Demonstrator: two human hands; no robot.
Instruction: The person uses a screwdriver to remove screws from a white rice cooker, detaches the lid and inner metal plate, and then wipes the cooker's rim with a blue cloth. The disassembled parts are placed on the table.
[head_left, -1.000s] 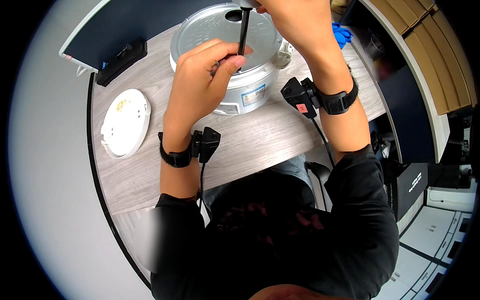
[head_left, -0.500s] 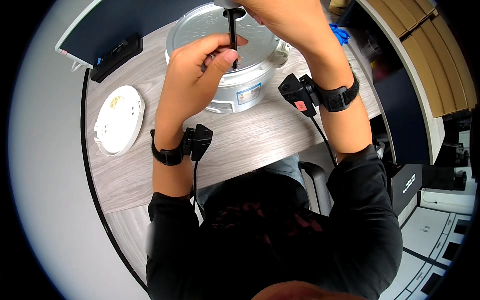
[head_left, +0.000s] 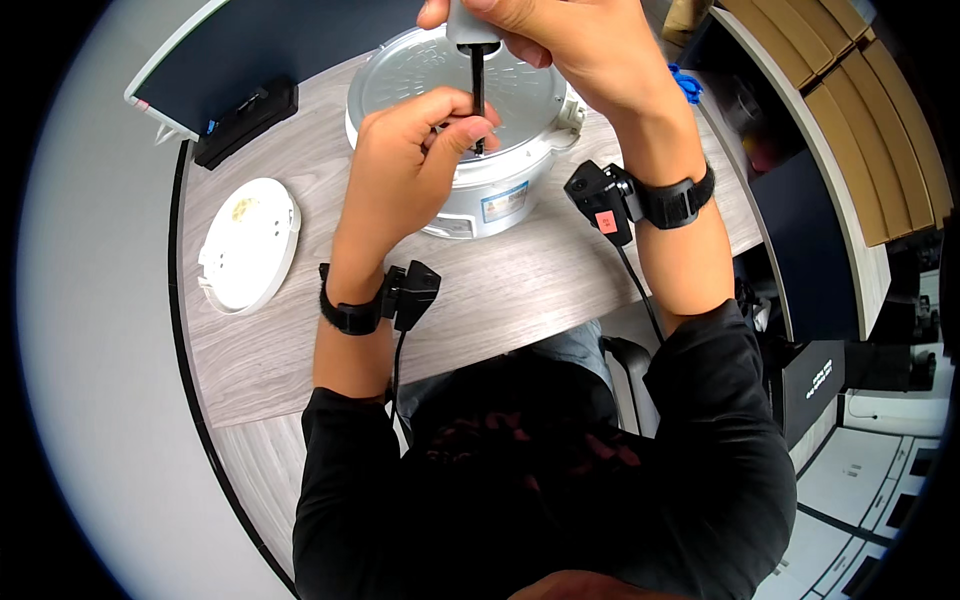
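Right hand (head_left: 565, 45) is wrapping closed round the grey handle of an upright screwdriver (head_left: 478, 75); the frame's top edge is cutting off handle end and knuckles. Left hand (head_left: 405, 155) is pinching the black shaft low down, thumb partly covering it; firmness cannot be told. Just below the pinch, the tip is standing at the front rim of a rice cooker (head_left: 522, 165), contact too small to make out. Round white cover (head_left: 250, 245) is lying well left of the grip.
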